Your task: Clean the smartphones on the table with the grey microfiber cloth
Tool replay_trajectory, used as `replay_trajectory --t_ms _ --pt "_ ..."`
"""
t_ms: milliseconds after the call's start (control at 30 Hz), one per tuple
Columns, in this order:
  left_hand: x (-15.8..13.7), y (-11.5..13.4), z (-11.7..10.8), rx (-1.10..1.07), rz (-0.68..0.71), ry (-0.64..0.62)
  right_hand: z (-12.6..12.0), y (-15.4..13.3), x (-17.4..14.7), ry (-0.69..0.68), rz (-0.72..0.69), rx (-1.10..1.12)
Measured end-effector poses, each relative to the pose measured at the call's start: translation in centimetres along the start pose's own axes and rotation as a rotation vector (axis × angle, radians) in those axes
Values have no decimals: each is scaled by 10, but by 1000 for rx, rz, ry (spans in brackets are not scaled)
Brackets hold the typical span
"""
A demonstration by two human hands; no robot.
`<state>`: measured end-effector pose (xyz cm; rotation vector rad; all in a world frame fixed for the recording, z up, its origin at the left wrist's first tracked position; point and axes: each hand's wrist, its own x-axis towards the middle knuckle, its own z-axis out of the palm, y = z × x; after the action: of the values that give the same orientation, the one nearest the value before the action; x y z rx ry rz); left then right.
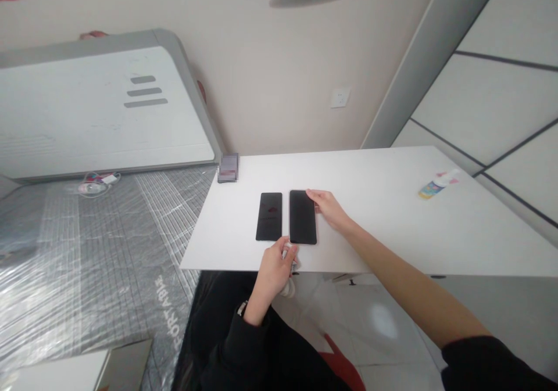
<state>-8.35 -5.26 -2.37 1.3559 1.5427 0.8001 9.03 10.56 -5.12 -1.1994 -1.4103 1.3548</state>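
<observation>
Two dark-screened phones lie side by side on a white table. My right hand (330,208) grips the right-hand phone (302,218) by its upper right edge, thumb on the front corner and fingers tucked behind. My left hand (275,266) is closed at that phone's lower left corner, over the table's front edge. Something small and whitish shows between its thumb and fingers, too hidden to name. Just left of the gripped phone, the other phone (269,216) rests flat with a faint reflection on its screen.
A blurred-out small object (228,168) sits at the table's (370,205) back left corner. A bottle with a colourful label (432,188) lies toward the right. On the left is a plastic-wrapped mattress (108,251) with a coiled white cable (96,185). A wall socket (340,97) is behind.
</observation>
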Motion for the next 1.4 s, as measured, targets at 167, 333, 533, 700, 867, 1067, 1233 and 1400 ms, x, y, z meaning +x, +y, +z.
replay_trajectory --t_ms 167,333,533,700,867,1067,1233,1400 --pt "-23 1 -16 114 44 14 2 11 5 133 -91 -276" --pt "-22 -6 -44 511 52 397 20 11 3 241 -76 -556" --pt "2 -7 -42 920 -31 342 44 -2 5 256 -117 -785" --pt "2 -9 -40 944 -6 350 50 -5 5 296 -122 -837" --pt "3 -14 -48 667 38 318 47 -10 8 312 -136 -737" --pt "-5 -16 -66 374 120 294 25 -32 -27 261 -233 -478" --pt "-33 -3 -53 -405 173 9 33 -30 -119 -250 -315 -156" --pt "-39 9 -25 -529 115 -96 33 -26 -159 -249 -137 125"
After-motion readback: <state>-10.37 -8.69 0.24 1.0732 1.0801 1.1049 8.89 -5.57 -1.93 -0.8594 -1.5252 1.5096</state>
